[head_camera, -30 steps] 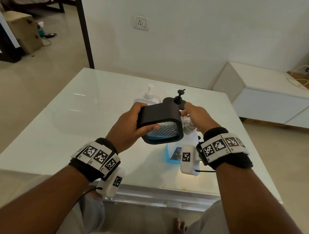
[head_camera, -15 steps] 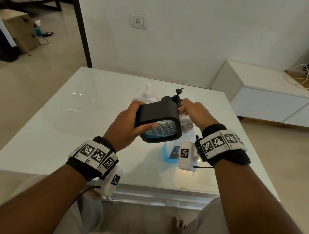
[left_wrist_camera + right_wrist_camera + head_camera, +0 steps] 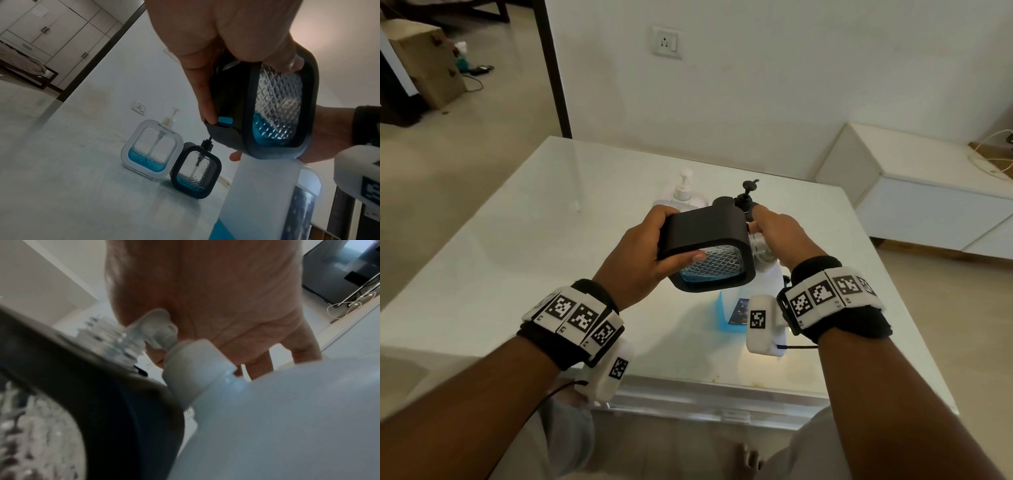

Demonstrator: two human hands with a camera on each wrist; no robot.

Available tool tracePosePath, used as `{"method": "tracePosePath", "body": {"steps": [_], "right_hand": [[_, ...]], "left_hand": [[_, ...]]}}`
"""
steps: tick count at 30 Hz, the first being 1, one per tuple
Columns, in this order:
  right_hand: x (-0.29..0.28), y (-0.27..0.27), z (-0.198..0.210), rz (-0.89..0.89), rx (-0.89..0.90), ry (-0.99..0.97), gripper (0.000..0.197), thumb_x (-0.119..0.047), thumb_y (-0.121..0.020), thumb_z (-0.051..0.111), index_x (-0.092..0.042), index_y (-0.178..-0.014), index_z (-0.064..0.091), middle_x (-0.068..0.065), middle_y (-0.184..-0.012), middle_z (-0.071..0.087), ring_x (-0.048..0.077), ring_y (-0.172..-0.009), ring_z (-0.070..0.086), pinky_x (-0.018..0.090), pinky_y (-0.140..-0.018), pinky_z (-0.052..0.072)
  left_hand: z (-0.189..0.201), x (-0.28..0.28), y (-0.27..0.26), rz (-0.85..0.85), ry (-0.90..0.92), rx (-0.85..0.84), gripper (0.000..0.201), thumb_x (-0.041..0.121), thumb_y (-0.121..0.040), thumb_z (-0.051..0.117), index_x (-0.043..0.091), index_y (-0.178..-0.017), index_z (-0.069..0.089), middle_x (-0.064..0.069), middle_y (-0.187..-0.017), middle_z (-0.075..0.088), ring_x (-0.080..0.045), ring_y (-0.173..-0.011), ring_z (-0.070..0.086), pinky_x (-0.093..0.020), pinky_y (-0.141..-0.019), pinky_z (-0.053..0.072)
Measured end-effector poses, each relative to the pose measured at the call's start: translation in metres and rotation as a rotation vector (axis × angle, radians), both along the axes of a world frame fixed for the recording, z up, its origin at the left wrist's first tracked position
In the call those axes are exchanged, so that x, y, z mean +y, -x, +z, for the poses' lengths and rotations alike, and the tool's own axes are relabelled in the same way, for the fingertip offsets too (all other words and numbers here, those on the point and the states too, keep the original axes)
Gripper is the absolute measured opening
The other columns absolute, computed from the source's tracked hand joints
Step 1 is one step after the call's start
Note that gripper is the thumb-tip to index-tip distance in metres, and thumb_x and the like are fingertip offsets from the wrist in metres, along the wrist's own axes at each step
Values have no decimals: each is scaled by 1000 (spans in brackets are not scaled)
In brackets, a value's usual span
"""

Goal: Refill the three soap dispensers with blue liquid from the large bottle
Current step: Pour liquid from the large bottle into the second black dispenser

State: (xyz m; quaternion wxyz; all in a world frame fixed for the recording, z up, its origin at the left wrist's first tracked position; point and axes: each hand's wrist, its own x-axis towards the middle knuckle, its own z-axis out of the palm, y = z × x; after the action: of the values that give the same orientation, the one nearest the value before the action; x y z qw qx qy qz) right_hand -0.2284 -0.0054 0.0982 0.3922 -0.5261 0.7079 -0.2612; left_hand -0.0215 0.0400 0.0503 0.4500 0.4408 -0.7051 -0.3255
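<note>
My left hand (image 3: 643,253) grips a black-framed dispenser (image 3: 705,233) (image 3: 277,105), tipped on its side above the table with a little blue liquid pooled in it. Its pump is off, and its clear threaded neck (image 3: 115,339) lies against the nozzle of the large bottle's white pump head (image 3: 156,321). My right hand (image 3: 780,236) (image 3: 226,288) covers that pump head, fingers curled down round it. The large bottle (image 3: 729,308) (image 3: 263,194) stands under the hands, blue liquid low inside. Behind stand a white-framed dispenser (image 3: 683,192) (image 3: 152,146) and a second black one (image 3: 748,192) (image 3: 197,170), both pumps on.
The glossy white table (image 3: 517,240) reaches to the wall behind the dispensers, and its front edge is just below my wrists. A low white cabinet (image 3: 928,205) with cables on it stands to the right. A cardboard box (image 3: 424,61) sits on the floor at the far left.
Both hands and the tilted dispenser stay in nearly the same place over the large bottle. Only the view has shifted slightly.
</note>
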Motion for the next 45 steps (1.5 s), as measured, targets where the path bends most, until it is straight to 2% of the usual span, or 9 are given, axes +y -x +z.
{"method": "tracePosePath", "body": {"steps": [2,6,12,18,23,31,35,38,45], "right_hand": [[-1,-1,0,-10,36,-16,33,-32,-99,37,-13,-85,60,-3,-80,57,11,-68,47,27,-58,30],[-2,4,-2,-13,38,-14,38,-31,-96,37,-3,-100,62,11,-90,59,15,-67,47,28,-62,33],[-1,5,2,2,-18,60,39,-35,-98,38,-9,-94,67,-3,-83,62,12,-74,52,26,-63,35],[0,8,6,-1,-14,70,40,-34,-97,36,-11,-96,69,-4,-86,64,9,-77,53,26,-62,33],[-1,6,1,-2,35,77,41,-33,-97,35,-11,-101,69,3,-99,65,14,-80,55,28,-69,37],[0,1,1,-2,54,48,30,-23,-99,36,-9,-97,62,-10,-75,56,9,-65,47,23,-56,31],[3,4,2,-15,-5,53,37,-26,-96,38,-7,-102,68,-3,-85,65,12,-71,52,25,-60,36],[2,7,4,-12,-8,73,38,-32,-96,37,-12,-93,70,1,-96,68,13,-77,53,26,-64,35],[2,6,9,-10,-4,71,37,-30,-97,37,-11,-96,69,-7,-85,64,7,-75,51,25,-61,32]], "left_hand": [[-1,-1,1,11,-3,-2,49,47,-77,68,26,-113,41,19,-101,57,7,-95,58,-16,-69,55],[0,0,4,5,-6,-2,49,48,-79,70,27,-112,40,19,-101,56,10,-93,57,-14,-69,54],[1,0,2,9,8,-5,51,45,-78,71,24,-113,42,18,-100,56,10,-91,58,-12,-68,52],[1,-2,2,1,13,-24,54,52,-76,67,23,-113,41,19,-100,55,12,-90,57,-12,-67,52],[-1,-2,2,3,14,-23,51,49,-78,69,24,-113,41,18,-99,56,10,-90,57,-12,-66,52],[-2,-3,0,13,16,-28,53,53,-74,66,26,-112,41,18,-100,56,6,-93,56,-15,-69,54],[-3,-2,1,10,23,-34,50,47,-76,66,25,-113,40,18,-100,55,10,-92,56,-13,-69,53],[0,-2,2,1,25,-32,53,49,-78,69,23,-114,40,20,-100,53,15,-90,55,-10,-68,51],[-1,-5,-1,1,29,-43,53,51,-78,67,24,-114,41,21,-101,54,12,-93,55,-13,-69,53]]}}
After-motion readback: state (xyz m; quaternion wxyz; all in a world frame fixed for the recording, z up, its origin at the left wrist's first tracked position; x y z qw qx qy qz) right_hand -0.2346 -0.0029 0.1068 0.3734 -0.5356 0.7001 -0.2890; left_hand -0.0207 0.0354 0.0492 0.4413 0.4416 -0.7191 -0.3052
